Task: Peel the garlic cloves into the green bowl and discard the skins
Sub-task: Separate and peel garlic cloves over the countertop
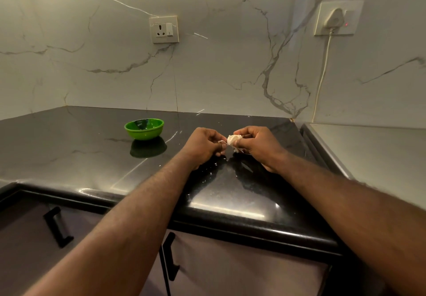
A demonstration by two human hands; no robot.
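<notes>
A small white garlic piece (pixel 233 139) with papery skin is held just above the black counter (pixel 92 155). My right hand (pixel 255 144) grips it with curled fingers. My left hand (pixel 204 144) is right beside it and pinches a flap of loose skin (pixel 221 142) at the garlic's left side. A shred of skin (pixel 238 150) hangs below the garlic. The green bowl (pixel 144 128) stands on the counter to the left of my hands, a short reach away. I cannot tell what lies inside it.
Marble walls close the counter at the back, with a wall socket (pixel 164 29) and a plugged-in white cable (pixel 322 74) at the right. A grey ledge (pixel 368 148) adjoins at the right. Cabinet doors with black handles (pixel 57 229) sit below the front edge.
</notes>
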